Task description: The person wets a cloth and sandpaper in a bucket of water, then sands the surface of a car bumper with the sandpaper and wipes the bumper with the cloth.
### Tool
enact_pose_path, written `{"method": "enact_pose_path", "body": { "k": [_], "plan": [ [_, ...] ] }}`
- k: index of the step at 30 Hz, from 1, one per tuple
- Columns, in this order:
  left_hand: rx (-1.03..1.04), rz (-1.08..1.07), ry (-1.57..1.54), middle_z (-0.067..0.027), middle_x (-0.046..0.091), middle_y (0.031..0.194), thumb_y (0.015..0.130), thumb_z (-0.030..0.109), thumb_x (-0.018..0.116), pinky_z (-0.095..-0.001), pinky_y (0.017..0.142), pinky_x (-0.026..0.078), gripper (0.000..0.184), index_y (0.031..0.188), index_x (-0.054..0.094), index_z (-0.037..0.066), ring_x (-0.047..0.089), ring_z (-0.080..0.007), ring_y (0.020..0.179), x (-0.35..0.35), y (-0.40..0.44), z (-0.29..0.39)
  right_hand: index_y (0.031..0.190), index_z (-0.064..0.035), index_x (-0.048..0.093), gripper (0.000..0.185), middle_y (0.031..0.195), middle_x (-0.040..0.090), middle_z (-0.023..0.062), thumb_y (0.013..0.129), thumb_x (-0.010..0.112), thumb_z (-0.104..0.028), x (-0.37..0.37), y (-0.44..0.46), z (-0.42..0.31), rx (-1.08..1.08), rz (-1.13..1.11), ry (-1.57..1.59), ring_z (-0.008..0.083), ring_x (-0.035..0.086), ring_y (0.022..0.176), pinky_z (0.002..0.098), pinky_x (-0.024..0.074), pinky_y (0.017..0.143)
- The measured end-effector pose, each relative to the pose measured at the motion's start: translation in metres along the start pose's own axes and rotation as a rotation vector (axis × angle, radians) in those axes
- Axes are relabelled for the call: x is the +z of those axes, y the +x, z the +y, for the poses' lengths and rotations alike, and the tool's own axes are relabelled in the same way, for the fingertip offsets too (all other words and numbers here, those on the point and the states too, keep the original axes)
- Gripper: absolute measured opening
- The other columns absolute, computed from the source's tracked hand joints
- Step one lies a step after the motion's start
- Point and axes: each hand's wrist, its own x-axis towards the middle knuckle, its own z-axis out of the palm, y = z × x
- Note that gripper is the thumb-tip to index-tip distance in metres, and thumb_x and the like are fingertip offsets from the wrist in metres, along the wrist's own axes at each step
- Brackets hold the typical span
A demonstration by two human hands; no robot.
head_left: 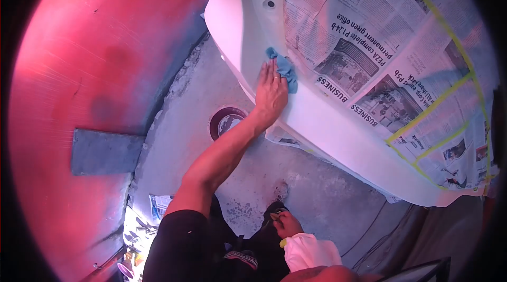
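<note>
My left hand [271, 93] reaches up and presses a crumpled blue cloth [288, 73] against the smooth white panel [322, 118], which looks like a car body part. Its fingers lie over the cloth's left side, with folds sticking out above and to the right. Lower down, close to my leg, my right hand [288, 225] is closed with curled fingers. A small yellowish bit shows at its fingertips, too small to name. White material [311, 252] covers my right wrist and forearm, with a yellow edge near the hand.
Newspaper sheets [364, 65] held by yellow tape [430, 105] cover the panel's right part. A round dark-rimmed container [228, 122] stands on the concrete floor [253, 176] below. To the left rises a red surface [63, 97] with a grey patch [105, 152]. Thin cables [367, 232] lie lower right.
</note>
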Motion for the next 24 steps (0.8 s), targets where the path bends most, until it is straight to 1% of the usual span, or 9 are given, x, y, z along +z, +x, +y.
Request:
{"method": "enact_pose_path", "body": {
  "k": [2,4,6,8,12,14,16,18,24],
  "plan": [
    [-0.078,-0.055,-0.050,-0.0392,0.053,0.124,0.084,0.007,0.049,-0.0569,0.115,0.026,0.020,0.092,0.059,-0.008,0.050,-0.0429,0.127,-0.003,-0.002,0.025,0.102,-0.0008,0.068,0.030,0.110,0.061,0.0185,0.083,0.069,-0.024,-0.010,-0.008,-0.004,0.050,0.091,0.042,0.0397,0.062,0.099,0.0433,0.0502,0.087],
    [-0.195,-0.217,-0.411,-0.0325,0.058,0.121,0.085,0.005,0.051,-0.0577,0.113,0.028,0.016,0.096,0.057,-0.005,0.055,-0.0361,0.124,-0.019,-0.005,0.046,0.102,-0.0006,0.068,0.030,0.110,0.061,0.0184,0.083,0.068,-0.024,-0.010,-0.018,0.008,0.088,0.084,0.011,0.0396,0.062,0.098,0.0434,0.0504,0.087],
    [-0.019,-0.614,-0.761,-0.0208,0.063,0.116,0.087,0.011,0.057,-0.0567,0.113,0.028,0.016,0.098,0.057,0.001,0.061,-0.0295,0.115,-0.042,-0.017,0.081,0.101,-0.0005,0.068,0.029,0.110,0.061,0.0183,0.083,0.068,-0.024,-0.006,-0.019,0.013,0.105,0.085,0.003,0.0396,0.062,0.097,0.0435,0.0505,0.086],
    [0.068,-0.054,-0.635,-0.0129,0.065,0.111,0.087,0.020,0.062,-0.0555,0.115,0.027,0.019,0.098,0.058,0.005,0.064,-0.0269,0.109,-0.028,-0.047,0.139,0.103,-0.0004,0.067,0.029,0.108,0.061,0.0185,0.084,0.067,-0.022,-0.007,-0.018,0.016,0.171,0.048,-0.094,0.0401,0.062,0.096,0.0438,0.0505,0.086],
    [0.118,-0.012,-0.500,-0.0115,0.065,0.108,0.084,0.026,0.066,-0.0525,0.112,0.031,0.026,0.099,0.058,0.006,0.063,-0.0263,0.107,-0.035,-0.040,0.119,0.102,0.0001,0.066,0.024,0.110,0.060,0.0174,0.086,0.063,-0.018,-0.023,-0.010,0.001,0.143,0.128,-0.047,0.0385,0.060,0.098,0.0443,0.0503,0.087],
    [0.203,-0.233,-0.391,-0.0112,0.064,0.114,0.082,0.021,0.066,-0.0504,0.108,0.035,0.026,0.104,0.060,0.007,0.059,-0.0267,0.113,-0.042,-0.033,0.077,0.101,0.0005,0.066,0.024,0.110,0.059,0.0176,0.086,0.064,-0.018,-0.023,-0.008,0.002,0.181,0.179,-0.033,0.0387,0.061,0.098,0.0449,0.0502,0.087],
    [0.273,-0.237,-0.160,-0.0120,0.061,0.121,0.080,0.018,0.064,-0.0494,0.105,0.037,0.031,0.109,0.063,0.008,0.055,-0.0273,0.118,-0.050,-0.017,0.014,0.101,0.0005,0.066,0.024,0.110,0.059,0.0179,0.085,0.064,-0.017,-0.021,-0.006,0.008,0.184,0.173,-0.016,0.0389,0.061,0.098,0.0451,0.0501,0.087],
    [0.306,-0.167,0.043,-0.0108,0.059,0.126,0.079,0.019,0.062,-0.0503,0.109,0.033,0.034,0.112,0.066,0.010,0.049,-0.0259,0.127,-0.062,0.005,-0.058,0.101,0.0005,0.066,0.024,0.109,0.060,0.0182,0.085,0.064,-0.017,-0.018,-0.005,0.017,0.193,0.173,-0.005,0.0391,0.061,0.098,0.0453,0.0500,0.087],
    [0.418,0.000,0.367,-0.0008,0.059,0.130,0.084,0.028,0.062,-0.0576,0.118,0.017,0.027,0.103,0.072,0.013,0.034,-0.0242,0.141,-0.110,0.082,-0.115,0.100,0.0048,0.064,0.030,0.103,0.060,0.0215,0.082,0.067,-0.019,-0.017,0.005,0.019,0.145,0.247,0.003,0.0429,0.061,0.094,0.0459,0.0499,0.085]
  ]
}}
